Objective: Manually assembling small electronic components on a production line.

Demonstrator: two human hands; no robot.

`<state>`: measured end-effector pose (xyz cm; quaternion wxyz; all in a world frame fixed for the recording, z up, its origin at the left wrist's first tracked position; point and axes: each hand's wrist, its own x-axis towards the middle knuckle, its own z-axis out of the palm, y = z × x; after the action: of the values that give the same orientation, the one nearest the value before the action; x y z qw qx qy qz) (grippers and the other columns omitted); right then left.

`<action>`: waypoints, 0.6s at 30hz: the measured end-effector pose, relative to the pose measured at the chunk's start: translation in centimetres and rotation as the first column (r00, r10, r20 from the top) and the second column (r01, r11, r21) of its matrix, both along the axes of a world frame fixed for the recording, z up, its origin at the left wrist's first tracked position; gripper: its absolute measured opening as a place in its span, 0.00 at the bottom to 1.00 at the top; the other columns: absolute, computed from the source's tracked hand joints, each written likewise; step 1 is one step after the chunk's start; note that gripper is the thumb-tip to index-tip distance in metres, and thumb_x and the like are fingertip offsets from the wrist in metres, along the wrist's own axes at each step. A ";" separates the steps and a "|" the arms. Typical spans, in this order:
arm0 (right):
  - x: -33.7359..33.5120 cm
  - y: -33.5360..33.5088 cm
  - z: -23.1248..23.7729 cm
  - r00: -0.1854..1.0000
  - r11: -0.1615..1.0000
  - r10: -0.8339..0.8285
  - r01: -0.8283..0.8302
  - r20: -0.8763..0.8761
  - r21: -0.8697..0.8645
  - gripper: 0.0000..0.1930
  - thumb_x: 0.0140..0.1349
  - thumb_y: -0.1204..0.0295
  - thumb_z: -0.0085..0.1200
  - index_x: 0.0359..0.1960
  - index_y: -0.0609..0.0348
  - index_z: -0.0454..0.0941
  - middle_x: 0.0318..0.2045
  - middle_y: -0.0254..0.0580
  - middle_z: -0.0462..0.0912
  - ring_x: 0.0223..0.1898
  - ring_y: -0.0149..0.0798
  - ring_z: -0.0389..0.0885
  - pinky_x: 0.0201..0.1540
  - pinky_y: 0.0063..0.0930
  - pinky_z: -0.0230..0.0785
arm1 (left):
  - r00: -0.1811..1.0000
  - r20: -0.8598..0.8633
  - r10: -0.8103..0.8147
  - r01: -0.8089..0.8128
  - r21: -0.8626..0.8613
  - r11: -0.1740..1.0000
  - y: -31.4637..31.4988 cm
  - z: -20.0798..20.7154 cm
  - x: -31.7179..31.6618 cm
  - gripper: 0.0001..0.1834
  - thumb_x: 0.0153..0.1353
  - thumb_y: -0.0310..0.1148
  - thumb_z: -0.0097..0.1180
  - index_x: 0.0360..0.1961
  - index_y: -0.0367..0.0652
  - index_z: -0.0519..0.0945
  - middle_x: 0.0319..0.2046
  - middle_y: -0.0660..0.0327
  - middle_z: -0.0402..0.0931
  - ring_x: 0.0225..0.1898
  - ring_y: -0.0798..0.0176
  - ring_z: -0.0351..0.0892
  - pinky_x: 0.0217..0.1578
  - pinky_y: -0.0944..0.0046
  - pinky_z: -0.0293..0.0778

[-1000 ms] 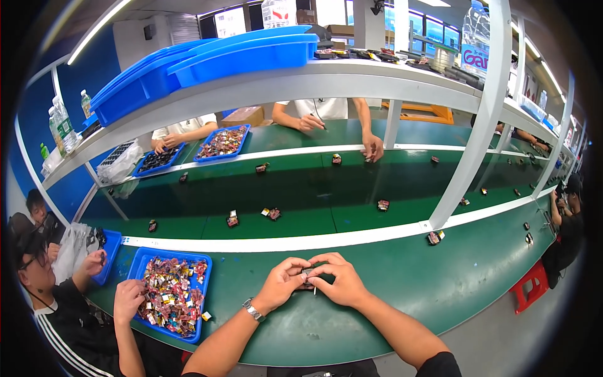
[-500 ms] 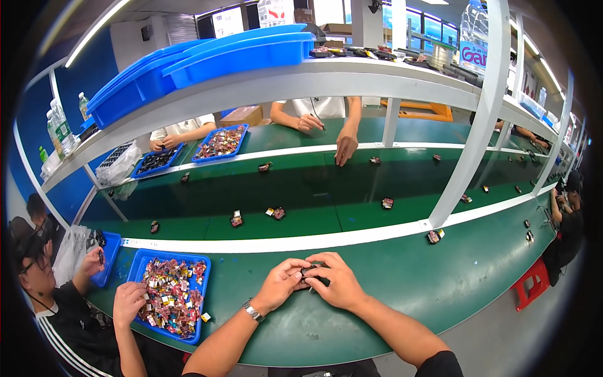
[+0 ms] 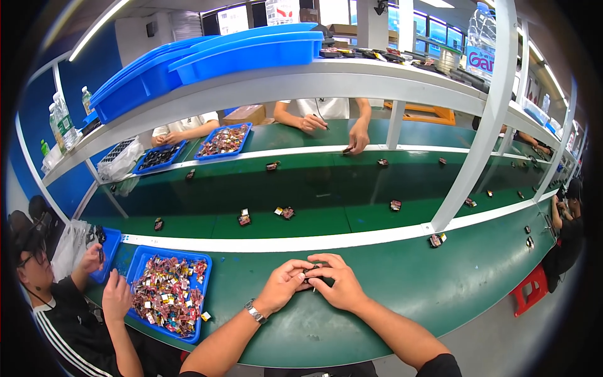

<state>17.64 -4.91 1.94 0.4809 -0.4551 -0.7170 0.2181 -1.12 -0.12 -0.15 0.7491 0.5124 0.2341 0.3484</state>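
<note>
Blue wall (image 3: 103,66), grey floor (image 3: 480,345), bright window (image 3: 233,21)

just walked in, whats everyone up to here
The left hand and right hand hold a small dark part, mostly hidden, over the green table. At left, a co-worker's hand is beside a blue tray heaped with small pieces. Beyond, separate parts lie along the belt.

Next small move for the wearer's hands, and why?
Probably ease the right hand's fingers back slightly, with the left hand steadying the small dark part: both hands' fingers are closed around it and hide most of it, so its state can't be checked from this view.
</note>
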 end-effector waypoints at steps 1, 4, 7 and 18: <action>-0.2 -0.2 0.1 1.000 1.000 0.003 -0.003 0.000 -0.003 0.09 0.55 0.77 0.63 0.39 0.55 0.86 0.52 0.40 0.80 0.55 0.45 0.75 0.55 0.36 0.74 | 1.000 -0.015 0.012 -0.013 -0.007 1.000 -0.1 -0.1 -0.1 0.14 0.73 0.27 0.43 0.57 0.39 0.69 0.58 0.55 0.73 0.58 0.63 0.74 0.59 0.59 0.74; -0.6 -0.6 0.3 0.998 0.999 -0.037 0.036 0.041 0.027 0.10 0.56 0.77 0.62 0.40 0.55 0.85 0.55 0.40 0.78 0.58 0.47 0.72 0.59 0.38 0.70 | 1.000 -0.006 -0.015 0.015 0.023 1.000 0.1 0.1 -0.4 0.14 0.73 0.26 0.44 0.57 0.38 0.69 0.60 0.54 0.72 0.59 0.62 0.74 0.59 0.59 0.74; -0.7 -0.7 0.1 0.997 0.997 -0.065 0.063 0.048 0.051 0.11 0.55 0.77 0.62 0.41 0.55 0.85 0.56 0.41 0.77 0.60 0.48 0.71 0.60 0.39 0.68 | 1.000 0.004 0.001 -0.001 0.014 1.000 0.0 -0.1 -0.4 0.14 0.73 0.26 0.44 0.58 0.38 0.69 0.60 0.53 0.71 0.59 0.61 0.74 0.59 0.59 0.74; -0.3 -0.8 1.0 0.997 0.995 -0.043 0.037 0.059 0.090 0.12 0.54 0.76 0.63 0.42 0.53 0.86 0.58 0.43 0.77 0.62 0.50 0.70 0.62 0.41 0.66 | 0.996 0.090 0.013 -0.014 0.010 1.000 -0.1 0.2 -0.4 0.12 0.71 0.26 0.47 0.55 0.37 0.71 0.60 0.48 0.71 0.58 0.58 0.75 0.59 0.55 0.75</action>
<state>17.32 -5.68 2.96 0.4829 -0.4540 -0.7310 0.1622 -1.48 -0.20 0.09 0.7537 0.4986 0.2017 0.3777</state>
